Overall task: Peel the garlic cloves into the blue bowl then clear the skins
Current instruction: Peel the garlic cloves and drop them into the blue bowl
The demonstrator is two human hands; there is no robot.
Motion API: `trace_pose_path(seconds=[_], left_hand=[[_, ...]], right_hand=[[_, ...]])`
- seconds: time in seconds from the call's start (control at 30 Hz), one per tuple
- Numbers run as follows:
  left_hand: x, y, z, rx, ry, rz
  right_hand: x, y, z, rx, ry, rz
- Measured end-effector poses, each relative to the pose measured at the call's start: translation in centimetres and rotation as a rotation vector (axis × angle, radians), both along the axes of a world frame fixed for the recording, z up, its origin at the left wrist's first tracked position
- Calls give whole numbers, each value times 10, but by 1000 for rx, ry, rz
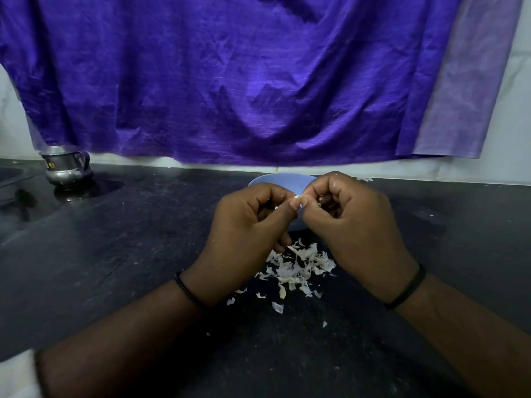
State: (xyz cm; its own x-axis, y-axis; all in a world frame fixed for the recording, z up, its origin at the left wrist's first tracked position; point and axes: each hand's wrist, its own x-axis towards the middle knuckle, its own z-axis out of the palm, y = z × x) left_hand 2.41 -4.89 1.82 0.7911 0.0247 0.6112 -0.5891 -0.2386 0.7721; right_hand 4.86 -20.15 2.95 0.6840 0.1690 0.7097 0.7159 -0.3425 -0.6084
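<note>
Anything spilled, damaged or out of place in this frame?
Only the expected mess: garlic skins lie scattered on the black counter below both hands, a few strays further off. The left hand and right hand pinch a clove over the blue bowl.

Steel jug [67, 168], purple cloth [230, 81], black counter [115, 254]

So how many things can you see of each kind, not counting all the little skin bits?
Hands: 2, left hand, right hand
Round blue plastic bowl: 1
Shiny steel jug: 1
Purple hanging cloth: 1
Black wristbands: 2, and
Total: 7
</note>
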Motion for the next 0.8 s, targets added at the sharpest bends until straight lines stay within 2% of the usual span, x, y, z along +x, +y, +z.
trace_pose_path(seconds=[0.17,0.47,0.67,0.8], left_hand=[[-2,-1,2,-15,19,-36],[5,4,1,-211,212,-248],[5,6,1,-259,247,-299],[6,5,0,-266,243,-259]], right_hand=[[2,1,-1,26,37,22],[0,-2,-1,101,187,147],[0,-2,-1,136,208,153],[0,-4,0,95,154,104]])
